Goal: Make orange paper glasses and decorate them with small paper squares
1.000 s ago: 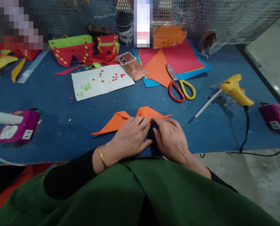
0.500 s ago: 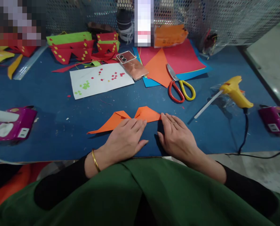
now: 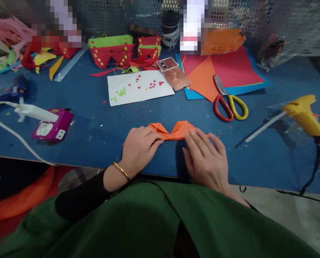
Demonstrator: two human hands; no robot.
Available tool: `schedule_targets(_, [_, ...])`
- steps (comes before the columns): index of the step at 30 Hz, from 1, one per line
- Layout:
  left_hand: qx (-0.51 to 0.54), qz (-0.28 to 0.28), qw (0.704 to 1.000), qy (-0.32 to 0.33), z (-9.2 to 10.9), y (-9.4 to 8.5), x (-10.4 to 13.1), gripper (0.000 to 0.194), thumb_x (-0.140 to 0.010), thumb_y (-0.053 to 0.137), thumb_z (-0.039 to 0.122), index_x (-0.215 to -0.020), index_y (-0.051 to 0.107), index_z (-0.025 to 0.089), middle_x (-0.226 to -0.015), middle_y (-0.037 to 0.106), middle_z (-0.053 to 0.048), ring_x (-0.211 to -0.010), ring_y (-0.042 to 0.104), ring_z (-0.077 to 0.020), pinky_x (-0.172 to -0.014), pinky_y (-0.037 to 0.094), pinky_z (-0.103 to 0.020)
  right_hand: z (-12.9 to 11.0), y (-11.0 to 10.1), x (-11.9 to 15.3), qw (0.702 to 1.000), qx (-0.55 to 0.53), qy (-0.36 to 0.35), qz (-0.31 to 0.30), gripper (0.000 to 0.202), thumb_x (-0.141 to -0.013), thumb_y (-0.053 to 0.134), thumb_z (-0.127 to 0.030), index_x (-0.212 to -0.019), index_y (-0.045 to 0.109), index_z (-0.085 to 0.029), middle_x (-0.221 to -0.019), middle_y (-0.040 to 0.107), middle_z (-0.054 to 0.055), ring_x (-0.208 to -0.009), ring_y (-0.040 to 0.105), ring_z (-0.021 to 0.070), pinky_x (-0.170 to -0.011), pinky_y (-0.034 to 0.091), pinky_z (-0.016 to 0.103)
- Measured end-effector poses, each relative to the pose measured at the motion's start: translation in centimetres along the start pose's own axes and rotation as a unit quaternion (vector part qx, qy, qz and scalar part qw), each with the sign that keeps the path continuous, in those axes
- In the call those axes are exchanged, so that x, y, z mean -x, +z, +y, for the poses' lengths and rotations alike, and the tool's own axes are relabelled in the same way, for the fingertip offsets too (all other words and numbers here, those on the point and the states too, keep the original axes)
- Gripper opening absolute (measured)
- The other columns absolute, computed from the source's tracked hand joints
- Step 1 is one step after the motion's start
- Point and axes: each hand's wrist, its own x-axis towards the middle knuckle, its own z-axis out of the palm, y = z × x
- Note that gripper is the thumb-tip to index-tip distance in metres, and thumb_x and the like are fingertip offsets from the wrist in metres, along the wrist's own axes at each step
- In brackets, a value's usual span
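Note:
A folded strip of orange paper lies on the blue table in front of me, with a V-shaped notch along its far edge. My left hand covers the left part of it, thumb and fingers closed on the near edge beside the notch. Over the right part lies my right hand, its fingers stretched out and pressing on the paper. Both tips of the strip are mostly hidden, with a thin end showing beyond the right fingers.
Scissors and a phone lie beyond the paper, near coloured sheets. White paper carries small cut pieces. Red-green paper masks stand behind. A yellow glue gun is right; a purple power socket is left.
The view has swung left, so the table's things sit further right. My left hand has shifted onto the strip's left half, thumb at its edge. My right hand has moved further onto the right half.

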Motion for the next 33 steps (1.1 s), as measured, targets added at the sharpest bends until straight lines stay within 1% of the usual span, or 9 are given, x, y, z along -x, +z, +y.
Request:
schedule_targets(2, [-0.007,0.006,1.0,0.01,0.0,0.2,-0.1,0.02,-0.098,0.06,0.029,-0.083,0.071,0.021,-0.083,0.071,-0.002,-0.077,0.06,-0.0213,-0.071,0.038,-0.037,-0.9,0.5,-0.7,0.997,-0.043,-0.062,0.023,0.028,-0.097,0.058,-0.016,-0.123,0.067,-0.009,-0.127,0.071,0.012,-0.115,0.069,0.0229,-0.103,0.047,0.038])
schedule_targets(5, [-0.024,-0.002,1.0,0.019,0.0,0.2,-0.1,0.023,-0.1,0.055,0.028,-0.084,0.07,0.02,-0.083,0.069,-0.003,-0.076,0.058,-0.0225,-0.07,0.037,-0.038,-1.5,1.3,-1.3,0.993,-0.062,-0.1,0.015,0.026,-0.098,0.057,-0.018,-0.117,0.07,-0.006,-0.123,0.073,0.012,-0.108,0.072,0.0218,-0.098,0.049,0.036])
schedule_targets(8, [-0.023,-0.016,1.0,0.01,0.0,0.1,-0.3,0.025,-0.1,0.053,0.028,-0.084,0.07,0.02,-0.082,0.069,-0.004,-0.077,0.059,-0.0228,-0.07,0.036,-0.038,-1.7,1.7,-1.4,0.994,-0.036,-0.103,-0.007,0.031,-0.101,0.055,-0.023,-0.121,0.069,-0.004,-0.126,0.07,0.013,-0.11,0.071,0.0225,-0.097,0.048,0.037])
schedule_targets(12, [-0.003,-0.031,0.999,-0.012,-0.2,-0.4,-0.6,0.025,-0.098,0.058,0.029,-0.078,0.069,0.02,-0.078,0.069,-0.002,-0.075,0.059,-0.0214,-0.069,0.035,-0.037,-1.7,1.7,-1.2,0.994,-0.02,-0.105,-0.032,0.034,-0.102,0.051,-0.025,-0.124,0.068,-0.005,-0.131,0.068,0.013,-0.113,0.069,0.0213,-0.097,0.047,0.036])
schedule_targets(18, [-0.002,-0.045,0.998,-0.037,-0.5,-1.4,-0.9,0.022,-0.093,0.061,0.022,-0.071,0.065,0.018,-0.075,0.067,-0.002,-0.072,0.058,-0.0202,-0.071,0.036,-0.037,-1.6,1.7,-1.3,0.993,-0.018,-0.113,-0.027,0.035,-0.103,0.049,-0.025,-0.125,0.068,-0.005,-0.13,0.069,0.012,-0.113,0.069,0.0205,-0.098,0.045,0.035])
schedule_targets(21, [0.009,-0.082,0.995,-0.065,-0.4,-1.4,-1.3,0.022,-0.09,0.06,0.019,-0.069,0.062,0.018,-0.073,0.066,-0.002,-0.071,0.057,-0.0198,-0.07,0.035,-0.037,-1.6,1.7,-1.4,0.994,-0.023,-0.107,-0.029,0.034,-0.103,0.05,-0.025,-0.125,0.068,-0.006,-0.129,0.069,0.011,-0.111,0.069,0.0194,-0.098,0.044,0.034])
schedule_targets(25, [0.022,-0.123,0.987,-0.102,-0.3,-1.6,-1.7,0.022,-0.089,0.06,0.019,-0.067,0.059,0.019,-0.073,0.064,-0.001,-0.072,0.056,-0.0195,-0.072,0.034,-0.037,-1.7,1.4,-1.5,0.993,-0.039,-0.088,-0.063,0.039,-0.104,0.049,-0.029,-0.133,0.063,-0.008,-0.135,0.066,0.01,-0.115,0.066,0.0212,-0.098,0.041,0.038])
schedule_targets(28, [0.022,-0.127,0.985,-0.116,-0.4,-1.9,-1.7,0.023,-0.089,0.062,0.022,-0.066,0.058,0.019,-0.072,0.063,-0.001,-0.072,0.056,-0.0197,-0.071,0.034,-0.037,-1.7,1.3,-1.5,0.992,-0.042,-0.091,-0.083,0.04,-0.104,0.047,-0.03,-0.135,0.061,-0.008,-0.138,0.065,0.011,-0.116,0.063,0.0235,-0.097,0.04,0.041])
schedule_targets(33, [0.039,-0.131,0.983,-0.122,-0.9,-2.4,-1.5,0.023,-0.086,0.065,0.022,-0.065,0.058,0.019,-0.071,0.063,0.0,-0.071,0.055,-0.0189,-0.072,0.033,-0.037,-1.7,1.4,-1.7,0.991,-0.044,-0.093,-0.087,0.038,-0.103,0.049,-0.027,-0.133,0.062,-0.008,-0.137,0.065,0.012,-0.115,0.06,0.0238,-0.096,0.039,0.041])
